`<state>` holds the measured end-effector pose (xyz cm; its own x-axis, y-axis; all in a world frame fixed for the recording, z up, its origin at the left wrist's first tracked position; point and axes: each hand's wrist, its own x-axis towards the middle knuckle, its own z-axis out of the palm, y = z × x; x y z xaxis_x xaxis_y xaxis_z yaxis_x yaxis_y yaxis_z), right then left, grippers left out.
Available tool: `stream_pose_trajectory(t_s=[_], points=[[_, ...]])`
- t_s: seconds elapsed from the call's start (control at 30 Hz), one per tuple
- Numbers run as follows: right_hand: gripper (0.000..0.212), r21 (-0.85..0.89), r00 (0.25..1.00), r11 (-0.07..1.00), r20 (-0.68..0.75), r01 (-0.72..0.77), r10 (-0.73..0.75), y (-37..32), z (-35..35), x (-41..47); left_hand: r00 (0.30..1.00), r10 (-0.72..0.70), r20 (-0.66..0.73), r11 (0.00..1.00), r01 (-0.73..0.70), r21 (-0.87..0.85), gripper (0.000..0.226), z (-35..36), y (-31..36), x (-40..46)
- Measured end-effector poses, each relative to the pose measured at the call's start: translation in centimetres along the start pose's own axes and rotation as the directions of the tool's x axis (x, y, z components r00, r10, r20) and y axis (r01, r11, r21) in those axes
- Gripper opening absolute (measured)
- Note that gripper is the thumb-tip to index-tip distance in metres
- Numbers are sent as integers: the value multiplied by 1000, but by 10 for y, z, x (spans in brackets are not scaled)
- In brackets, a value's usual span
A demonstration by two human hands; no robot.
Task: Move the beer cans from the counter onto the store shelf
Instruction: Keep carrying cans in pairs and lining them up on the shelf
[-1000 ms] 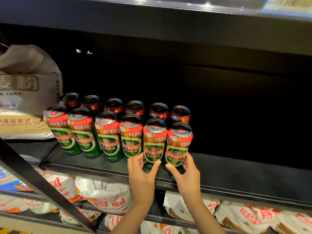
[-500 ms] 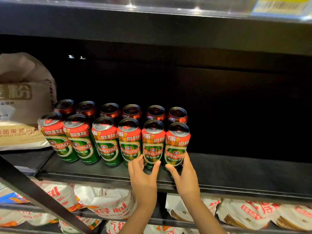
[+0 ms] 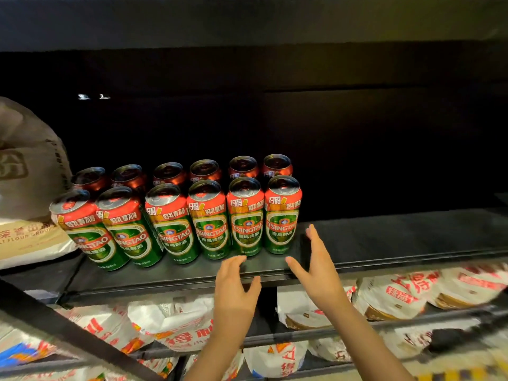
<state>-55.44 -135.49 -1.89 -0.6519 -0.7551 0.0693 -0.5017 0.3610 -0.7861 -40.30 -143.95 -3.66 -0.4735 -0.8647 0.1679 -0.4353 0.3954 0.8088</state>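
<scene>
We look into a big dark shelf unit with a black back wall. The shelf [image 3: 398, 237] in front of us is a flat black board, and most of its right side is bare. Another dark board hangs above it like a roof.

Below the shelf sits a lower rack full of white bags [image 3: 406, 295] with red writing on them. On the far left of the shelf lies a big tan flour sack [image 3: 30, 182], resting on more flat bags.

The beer cans [image 3: 209, 218] stand on the left half of the shelf, just beside the sack. We count two rows of six, one row behind the other. The front cans are green and red, and they stand upright and close together. The back cans are in shadow, so we mostly see their tops.

Our two hands are out in front of the shelf edge. The left hand [image 3: 236, 292] is loose with the fingers spread, and it holds nothing. The right hand [image 3: 316, 265] is also loose, with straight fingers pointing up, close to the last can on the right but not touching it.
</scene>
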Motion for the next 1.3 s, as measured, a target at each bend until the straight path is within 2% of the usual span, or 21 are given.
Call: stream_pose_trajectory(t_s=[0.17, 0.27, 0.37, 0.5, 0.63, 0.73, 0.83, 0.87, 0.93, 1.03, 1.1, 1.2, 1.3], points=[[52, -243, 999, 970, -42, -25, 15, 21, -49, -81, 964, -3, 268, 947, -83, 310, 46, -18, 17, -1], [41, -337, 990, 932, -98, -129, 101, 37, -83, -137, 904, 54, 424, 930, -200, 307, 43, -12, 46, -13], [40, -365, 949, 877, -160, -312, 271, 51, -114, -200, 780, 159, 606, 909, -355, 218, 43, 11, 78, -41], [42, -297, 834, 790, -327, -537, 444, 64, -146, -305, 553, 285, 783, 869, -494, 33, 39, 55, 127, -100], [43, -175, 637, 658, -518, -732, 572, 68, -164, -437, 273, 387, 881, 758, -638, -135, 37, 100, 178, -198], [43, -34, 419, 523, -644, -851, 640, 66, -169, -547, 10, 466, 885, 626, -710, -321, 41, 122, 211, -295], [43, 76, 213, 372, -708, -925, 674, 56, -161, -639, -241, 514, 823, 506, -689, -518, 42, 130, 230, -387], [42, 105, 165, 335, -710, -936, 684, 52, -158, -663, -306, 525, 794, 471, -673, -570, 42, 131, 235, -414], [38, 209, 9, 229, -719, -951, 694, 40, -145, -726, -457, 525, 718, 401, -611, -682, 42, 128, 247, -487], [37, 345, -170, 122, -704, -931, 689, 23, -123, -796, -610, 492, 621, 347, -517, -783, 42, 112, 261, -573], [39, 424, -270, 65, -680, -903, 682, 12, -109, -830, -684, 475, 553, 301, -464, -833, 42, 102, 266, -618], [42, 522, -375, 27, -646, -852, 664, 2, -94, -865, -762, 423, 489, 276, -406, -871, 43, 98, 271, -669], [43, 585, -435, 13, -618, -811, 655, 2, -91, -891, -813, 382, 440, 284, -350, -893, 43, 105, 275, -709]])
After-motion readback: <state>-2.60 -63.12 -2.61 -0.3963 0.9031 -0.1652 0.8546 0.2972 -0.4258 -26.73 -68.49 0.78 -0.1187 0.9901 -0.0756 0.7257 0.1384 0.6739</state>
